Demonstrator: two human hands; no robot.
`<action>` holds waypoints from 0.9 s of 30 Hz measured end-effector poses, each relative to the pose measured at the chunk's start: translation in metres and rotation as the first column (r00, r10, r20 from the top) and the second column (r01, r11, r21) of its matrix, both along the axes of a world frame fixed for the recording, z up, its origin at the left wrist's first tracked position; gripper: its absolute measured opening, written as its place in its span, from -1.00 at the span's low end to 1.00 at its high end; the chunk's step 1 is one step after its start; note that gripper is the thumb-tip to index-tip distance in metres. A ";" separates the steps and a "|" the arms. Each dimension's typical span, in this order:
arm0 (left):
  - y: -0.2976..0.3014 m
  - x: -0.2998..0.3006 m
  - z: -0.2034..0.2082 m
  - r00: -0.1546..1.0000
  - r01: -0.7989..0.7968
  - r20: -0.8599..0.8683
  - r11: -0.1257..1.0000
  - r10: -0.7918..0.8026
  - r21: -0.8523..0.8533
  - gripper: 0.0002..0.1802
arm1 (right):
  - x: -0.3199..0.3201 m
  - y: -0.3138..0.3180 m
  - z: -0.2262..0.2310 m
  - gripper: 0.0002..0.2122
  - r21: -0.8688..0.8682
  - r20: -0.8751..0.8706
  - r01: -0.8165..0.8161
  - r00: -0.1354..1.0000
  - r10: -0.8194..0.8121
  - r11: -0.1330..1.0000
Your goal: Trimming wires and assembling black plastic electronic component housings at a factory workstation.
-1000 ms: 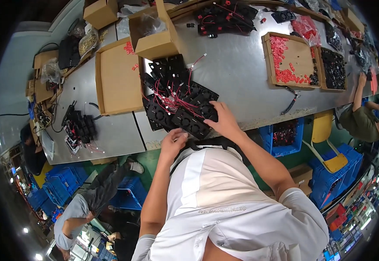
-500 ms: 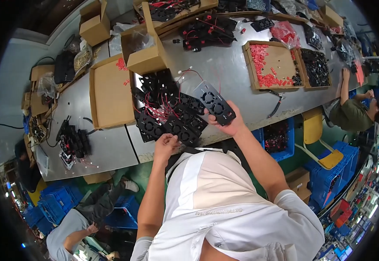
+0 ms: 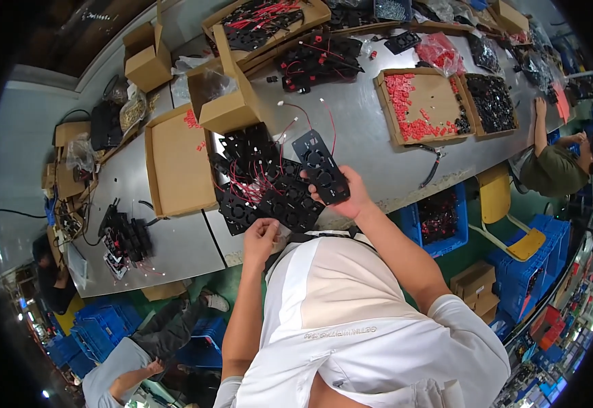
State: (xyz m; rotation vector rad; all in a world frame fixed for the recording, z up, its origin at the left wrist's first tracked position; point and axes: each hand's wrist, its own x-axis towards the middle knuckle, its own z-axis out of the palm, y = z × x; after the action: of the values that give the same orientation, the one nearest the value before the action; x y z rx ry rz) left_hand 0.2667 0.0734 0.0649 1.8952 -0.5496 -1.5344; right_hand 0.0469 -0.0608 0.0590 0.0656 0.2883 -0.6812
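Observation:
My right hand (image 3: 348,196) grips the lower end of a black dual-fan panel (image 3: 319,163), held tilted above the table's near edge. Red wires with white connectors trail from its far end. To the left lies a heap of similar black fan panels (image 3: 289,204), tangled with red wires (image 3: 252,178). My left hand (image 3: 261,238) is at the near side of that heap, its fingers curled and pressed together. Whether anything small sits between those fingertips is hidden.
A shallow carton (image 3: 180,198) with some red pieces lies left of the heap, an open cardboard box (image 3: 231,109) behind it. Right are a tray of red parts (image 3: 427,139), a tray of black parts (image 3: 492,129) and pliers (image 3: 434,167). A blue crate (image 3: 465,234) stands below the edge.
The fan panel has turned in my right hand, its face now darker, and shifted slightly left. My left hand stays beside the heap. The whole view has moved a little.

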 end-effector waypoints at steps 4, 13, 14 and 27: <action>-0.022 -0.005 0.034 0.999 -0.026 -0.048 0.993 0.020 -0.112 -0.58 | 0.012 -0.001 0.015 -0.55 -0.139 -0.244 -0.077 0.969 0.042 0.987; -0.052 -0.026 0.045 0.996 0.054 -0.038 0.876 -0.082 -0.479 -0.39 | 0.048 -0.005 0.024 -0.54 -0.542 -0.625 -0.267 0.762 -0.170 0.797; -0.052 -0.023 0.047 0.987 -0.030 -0.154 0.904 -0.040 -0.427 -0.46 | 0.048 -0.008 0.028 -0.54 -0.543 -0.623 -0.274 0.765 -0.162 0.794; -0.046 -0.007 0.034 0.869 -0.321 -0.455 0.921 0.195 -0.219 -0.74 | 0.012 0.005 0.014 -0.75 -0.286 -0.569 -0.337 0.813 0.124 0.897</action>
State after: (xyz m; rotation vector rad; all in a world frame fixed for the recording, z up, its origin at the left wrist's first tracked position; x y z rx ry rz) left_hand 0.2594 0.0275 0.0987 1.2966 -0.2823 -1.5289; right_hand 0.0585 -0.0558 0.0730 -0.5376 0.6938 -0.4824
